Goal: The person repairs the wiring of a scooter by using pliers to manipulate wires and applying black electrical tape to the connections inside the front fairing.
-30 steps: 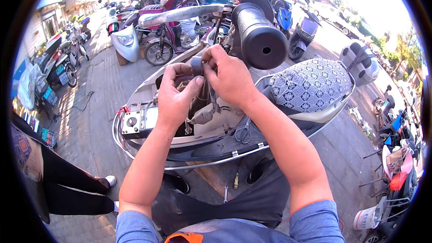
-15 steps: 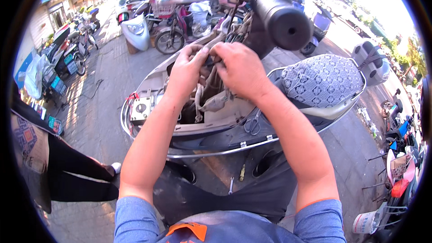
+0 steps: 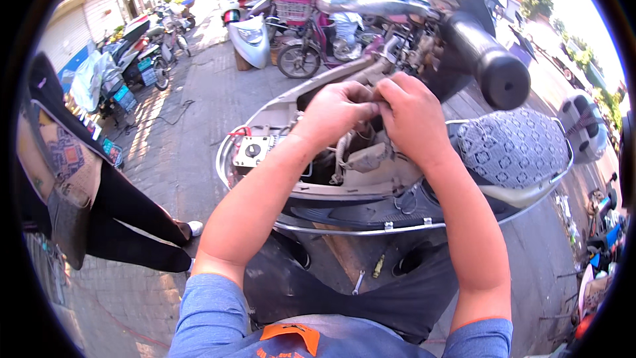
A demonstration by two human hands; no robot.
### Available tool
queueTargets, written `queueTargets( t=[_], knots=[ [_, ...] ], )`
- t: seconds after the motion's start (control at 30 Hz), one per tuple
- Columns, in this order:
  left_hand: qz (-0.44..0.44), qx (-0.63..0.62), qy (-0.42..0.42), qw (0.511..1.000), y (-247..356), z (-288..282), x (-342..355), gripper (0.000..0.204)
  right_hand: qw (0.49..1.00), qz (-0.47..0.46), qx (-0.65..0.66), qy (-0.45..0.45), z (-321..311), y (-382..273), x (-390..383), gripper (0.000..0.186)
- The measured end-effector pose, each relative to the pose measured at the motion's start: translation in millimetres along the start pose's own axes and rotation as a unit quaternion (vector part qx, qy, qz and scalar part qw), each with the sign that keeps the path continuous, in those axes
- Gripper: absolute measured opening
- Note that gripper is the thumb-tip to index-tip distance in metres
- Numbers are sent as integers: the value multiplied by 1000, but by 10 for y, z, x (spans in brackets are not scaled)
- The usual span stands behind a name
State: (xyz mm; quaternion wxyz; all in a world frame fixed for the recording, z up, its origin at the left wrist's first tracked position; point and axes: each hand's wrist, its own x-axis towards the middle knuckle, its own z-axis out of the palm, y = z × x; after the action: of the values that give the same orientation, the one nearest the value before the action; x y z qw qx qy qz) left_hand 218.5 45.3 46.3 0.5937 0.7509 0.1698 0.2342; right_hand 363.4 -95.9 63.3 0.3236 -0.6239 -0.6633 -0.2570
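While scooter sits lower than before, left hand, right hand pinch wiring.

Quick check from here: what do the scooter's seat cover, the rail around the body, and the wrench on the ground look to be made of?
Seat cover: seemingly woven fabric, matte, with a fine grey repeating pattern.
Rail: apparently chromed or polished metal tube; it is thin and catches bright highlights.
Wrench: likely bare steel, silvery and slightly glossy, though small in view.
The left hand and right hand work in the open body above.
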Motion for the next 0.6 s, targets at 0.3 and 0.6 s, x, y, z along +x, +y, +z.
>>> queueTargets(
  t=[0.3,0.6],
  knots=[
    [-72,-62,-28,995,-61,-82,79,8,998,-23,-61,20,-26,-97,-20,10],
    [-83,-38,-51,995,15,-93,150,12,985,-8,-140,97,-106,-298,-171,21]
  ],
)
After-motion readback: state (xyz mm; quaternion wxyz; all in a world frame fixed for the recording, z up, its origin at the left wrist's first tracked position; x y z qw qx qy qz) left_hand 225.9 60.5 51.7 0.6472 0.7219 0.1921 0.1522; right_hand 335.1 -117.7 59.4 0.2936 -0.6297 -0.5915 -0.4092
